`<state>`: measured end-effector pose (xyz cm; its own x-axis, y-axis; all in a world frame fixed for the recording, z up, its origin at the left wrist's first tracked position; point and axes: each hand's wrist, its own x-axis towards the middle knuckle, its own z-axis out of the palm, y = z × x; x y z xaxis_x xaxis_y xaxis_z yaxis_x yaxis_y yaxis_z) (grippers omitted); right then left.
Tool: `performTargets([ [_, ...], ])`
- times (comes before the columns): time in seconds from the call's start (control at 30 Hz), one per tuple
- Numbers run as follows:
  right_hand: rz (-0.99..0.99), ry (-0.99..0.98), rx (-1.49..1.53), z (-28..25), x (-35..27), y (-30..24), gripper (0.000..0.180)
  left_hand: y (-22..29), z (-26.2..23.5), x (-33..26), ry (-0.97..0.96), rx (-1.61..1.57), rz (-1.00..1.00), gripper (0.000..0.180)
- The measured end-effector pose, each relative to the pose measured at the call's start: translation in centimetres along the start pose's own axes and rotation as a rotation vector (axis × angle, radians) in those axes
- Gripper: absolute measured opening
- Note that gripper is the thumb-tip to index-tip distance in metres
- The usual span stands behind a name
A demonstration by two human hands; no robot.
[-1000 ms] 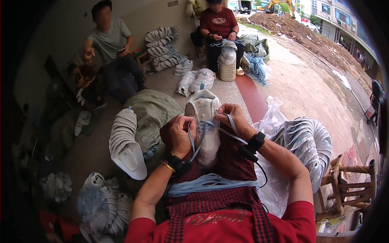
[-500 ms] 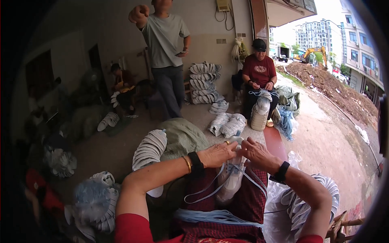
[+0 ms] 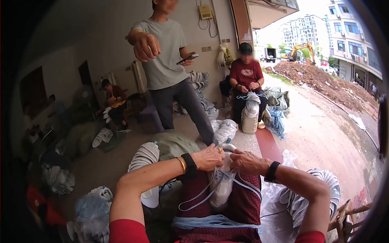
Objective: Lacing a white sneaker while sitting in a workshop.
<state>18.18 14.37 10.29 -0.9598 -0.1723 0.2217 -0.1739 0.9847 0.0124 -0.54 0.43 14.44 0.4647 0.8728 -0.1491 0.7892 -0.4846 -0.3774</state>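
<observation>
Our forearms (image 3: 156, 172) angle inward from wide-set elbows (image 3: 126, 184); our left hand (image 3: 207, 158) and right hand (image 3: 250, 163) sit near each other, backs up, fingers (image 3: 236, 157) bent.

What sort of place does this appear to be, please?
Probably a small shoe workshop: there are stacked shoe parts, a bundle of blue laces, and a pale shoe with lacing on it.

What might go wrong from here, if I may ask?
The loose blue lace loops near the lace bundle on the lap and might tangle with it. The white shoe sits between the thighs, so an uneven tug by the left hand or right hand could tip it. The standing person's leg appears close to the white shoe parts and might knock them.
</observation>
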Motion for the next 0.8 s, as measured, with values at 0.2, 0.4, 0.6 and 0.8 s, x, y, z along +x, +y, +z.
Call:
performTargets([
  [0.2,0.0,-0.184,0.34,-0.7,0.5,1.4,0.03,-0.1,-0.8,-0.1,-0.15,-0.439,-0.151,0.029],
  [0.4,-0.037,-0.337,0.316,1.1,2.1,5.0,0.026,-1.4,-0.1,3.1,-0.31,-0.633,-0.306,0.032],
  [0.6,0.134,-0.164,0.138,-0.5,2.7,1.0,0.023,0.0,0.3,1.9,-0.065,-0.549,-0.3,0.029],
  [0.8,0.417,-0.004,0.532,-0.2,1.4,0.1,0.024,0.4,0.4,1.6,-0.002,-0.583,-0.339,0.028],
])
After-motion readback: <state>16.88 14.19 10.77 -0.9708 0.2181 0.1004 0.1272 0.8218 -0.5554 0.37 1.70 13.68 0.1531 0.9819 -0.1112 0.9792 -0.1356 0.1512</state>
